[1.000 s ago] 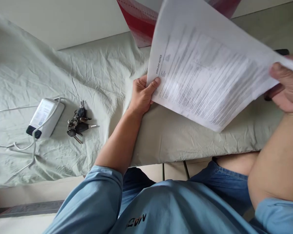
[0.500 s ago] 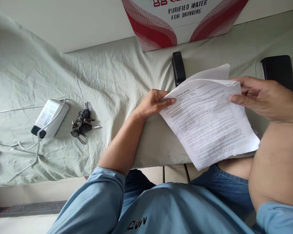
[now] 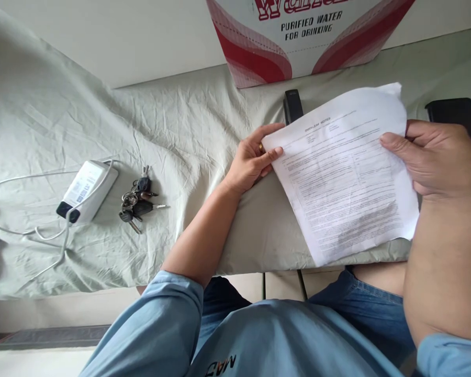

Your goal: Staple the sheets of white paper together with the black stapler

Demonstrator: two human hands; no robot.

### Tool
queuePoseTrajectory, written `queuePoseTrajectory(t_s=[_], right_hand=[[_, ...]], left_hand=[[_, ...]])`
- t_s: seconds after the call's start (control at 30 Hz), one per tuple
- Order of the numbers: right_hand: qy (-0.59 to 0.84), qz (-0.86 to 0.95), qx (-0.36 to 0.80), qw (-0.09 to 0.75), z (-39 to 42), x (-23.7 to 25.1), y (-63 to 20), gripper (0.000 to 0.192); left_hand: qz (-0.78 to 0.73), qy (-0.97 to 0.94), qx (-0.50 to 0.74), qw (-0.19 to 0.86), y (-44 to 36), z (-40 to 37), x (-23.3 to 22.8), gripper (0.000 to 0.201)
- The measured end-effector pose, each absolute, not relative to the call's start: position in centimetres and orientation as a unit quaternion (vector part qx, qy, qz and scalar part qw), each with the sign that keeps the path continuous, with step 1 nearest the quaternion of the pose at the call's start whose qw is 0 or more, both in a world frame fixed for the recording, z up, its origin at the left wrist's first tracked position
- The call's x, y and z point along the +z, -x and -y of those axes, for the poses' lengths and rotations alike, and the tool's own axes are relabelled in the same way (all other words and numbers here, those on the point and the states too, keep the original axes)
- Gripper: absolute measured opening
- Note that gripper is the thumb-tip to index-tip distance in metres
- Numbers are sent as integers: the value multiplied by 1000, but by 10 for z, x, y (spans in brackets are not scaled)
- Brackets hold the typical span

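A sheaf of printed white papers (image 3: 343, 178) lies low over the pale green cloth-covered table (image 3: 180, 136), slightly tilted. My left hand (image 3: 253, 159) pinches its top left corner between thumb and fingers. My right hand (image 3: 439, 157) grips the right edge, thumb on top of the page. A black stapler (image 3: 292, 104) lies just beyond the papers, partly hidden by them.
A white power adapter (image 3: 87, 190) with its cable and a bunch of keys (image 3: 137, 201) lie at the left. A red and white water carton (image 3: 298, 36) stands at the back. A black phone-like object (image 3: 453, 112) sits at the far right.
The papers were held up high and came down toward the table, uncovering the carton and stapler. Both hands kept hold of the sheets throughout.
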State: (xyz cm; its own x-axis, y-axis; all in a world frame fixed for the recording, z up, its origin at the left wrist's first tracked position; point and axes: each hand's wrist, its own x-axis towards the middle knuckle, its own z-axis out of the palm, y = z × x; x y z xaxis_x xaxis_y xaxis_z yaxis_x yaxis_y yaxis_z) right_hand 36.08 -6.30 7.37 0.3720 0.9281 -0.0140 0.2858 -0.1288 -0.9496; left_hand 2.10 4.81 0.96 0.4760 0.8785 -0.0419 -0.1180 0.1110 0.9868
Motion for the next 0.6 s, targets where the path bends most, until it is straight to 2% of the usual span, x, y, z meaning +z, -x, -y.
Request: queuePoseTrajectory(t_s=[0.07,0.13,0.3,0.43,0.6], right_hand=[[677,422,319,512,62,70,-357,49],[680,417,311,516,61,69,-353,51],[664,441,358,486,63,68,-349,49],[655,441,399,465,63,66,-350,53],[658,460,370,467,62,65,-349,44]], left_hand=[[-360,-523,395,665,-21,-50,2,80],[-366,-512,401,665,-21,-52,-3,78],[-348,-529,389,669,-22,-52,-1,62],[-334,-544,376,671,-23,-50,8,64],[-341,-554,358,670,-23,-49,11,67]])
